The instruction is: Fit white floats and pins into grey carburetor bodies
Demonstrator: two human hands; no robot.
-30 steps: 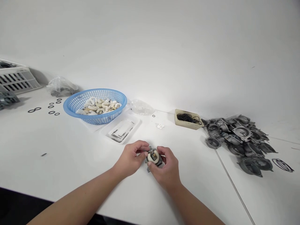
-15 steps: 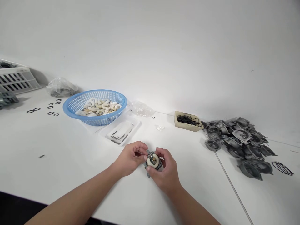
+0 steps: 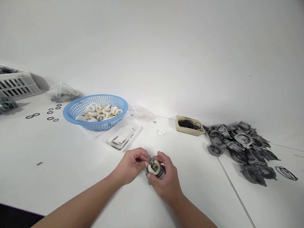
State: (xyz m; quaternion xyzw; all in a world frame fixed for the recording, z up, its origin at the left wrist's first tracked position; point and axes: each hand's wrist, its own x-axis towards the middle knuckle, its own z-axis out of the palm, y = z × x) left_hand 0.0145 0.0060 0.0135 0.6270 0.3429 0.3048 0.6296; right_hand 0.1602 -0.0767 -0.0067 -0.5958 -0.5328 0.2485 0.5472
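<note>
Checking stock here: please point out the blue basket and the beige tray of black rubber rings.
blue basket (image 3: 99, 125), head view, front mesh wall
beige tray of black rubber rings (image 3: 187, 132), head view, front wall

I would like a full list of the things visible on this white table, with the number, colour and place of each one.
basket: one, blue, back middle
curved pieces: many, cream, inside the basket
flat tray: one, white, in front of the basket, holding dark strips
small tray: one, beige, back right, holding black rings
metal housings: many, grey, piled at right
loose rings: about eight, black, left of the basket
plastic bags: two, clear, either side of the basket
slotted crate: one, white, far left
metal part: one, grey with cream disc, in both hands
left hand: one, gripping the part's left side
right hand: one, gripping the part's right side
</note>
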